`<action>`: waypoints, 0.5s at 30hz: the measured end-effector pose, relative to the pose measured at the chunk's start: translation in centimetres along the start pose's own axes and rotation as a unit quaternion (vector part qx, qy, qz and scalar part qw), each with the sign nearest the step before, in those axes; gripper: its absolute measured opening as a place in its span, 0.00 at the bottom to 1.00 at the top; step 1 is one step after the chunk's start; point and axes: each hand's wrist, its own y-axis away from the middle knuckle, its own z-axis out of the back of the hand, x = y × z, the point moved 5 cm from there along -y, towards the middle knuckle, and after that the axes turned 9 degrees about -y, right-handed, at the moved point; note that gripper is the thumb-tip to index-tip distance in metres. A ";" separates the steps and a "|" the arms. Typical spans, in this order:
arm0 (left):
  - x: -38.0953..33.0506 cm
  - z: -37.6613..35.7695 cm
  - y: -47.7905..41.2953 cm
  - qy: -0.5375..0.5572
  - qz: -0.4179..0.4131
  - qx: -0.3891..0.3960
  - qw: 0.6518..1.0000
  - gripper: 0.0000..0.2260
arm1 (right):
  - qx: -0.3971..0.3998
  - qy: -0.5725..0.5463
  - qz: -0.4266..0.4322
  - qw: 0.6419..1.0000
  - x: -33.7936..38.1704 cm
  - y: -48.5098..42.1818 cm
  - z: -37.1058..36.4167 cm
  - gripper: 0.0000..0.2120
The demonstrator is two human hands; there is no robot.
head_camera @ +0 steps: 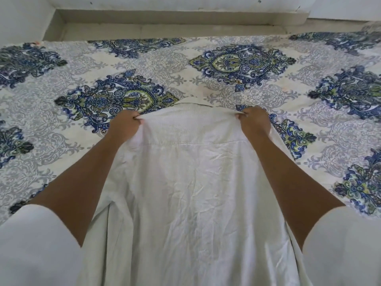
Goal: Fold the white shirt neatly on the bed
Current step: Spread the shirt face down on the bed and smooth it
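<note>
The white shirt (191, 182) hangs stretched between my two hands, back side toward me, with its collar at the far end over the bed (185, 65). My left hand (123, 125) is shut on the shirt's left shoulder. At the right shoulder, my right hand (254, 120) pinches the cloth in the same way. The shirt's body is creased and runs down toward me past the bottom of the view. Its sleeves are hidden under or behind the body.
The bed carries a cream sheet with blue and green ornamental medallions. Behind it runs a grey ledge (175, 21) below a white wall. A bit of grey cloth (372, 27) lies at the far right corner.
</note>
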 end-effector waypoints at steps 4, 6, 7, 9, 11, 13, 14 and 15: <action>0.3 -0.8 0.0 -0.065 0.037 -0.013 0.997 0.10 | 0.004 -0.021 0.003 1.000 0.5 -0.3 -0.6 0.11; -0.1 -1.4 1.3 -0.103 0.037 -0.038 0.993 0.17 | -0.002 -0.048 0.021 0.999 0.6 1.1 -0.5 0.14; -0.6 -1.6 2.5 -0.112 0.025 -0.067 0.991 0.21 | -0.012 -0.052 0.034 0.998 0.6 2.5 -0.5 0.16; -2.3 -2.1 5.6 -0.103 -0.030 -0.126 0.986 0.27 | -0.054 -0.039 0.065 0.996 0.7 6.1 -0.3 0.20; -4.3 -3.9 9.4 -0.089 -0.098 -0.125 0.983 0.28 | -0.060 -0.056 0.104 0.991 0.7 10.3 -1.4 0.20; -6.4 -7.0 13.4 -0.097 -0.182 -0.090 0.974 0.27 | -0.017 -0.056 0.124 0.991 0.4 14.6 -3.6 0.21; -7.1 -8.8 15.2 -0.116 -0.216 -0.061 0.968 0.28 | -0.001 -0.040 0.134 0.990 -0.2 16.5 -4.5 0.23; -7.2 -10.5 16.6 -0.140 -0.232 -0.033 0.962 0.28 | 0.005 -0.019 0.144 0.989 -1.1 18.1 -5.2 0.23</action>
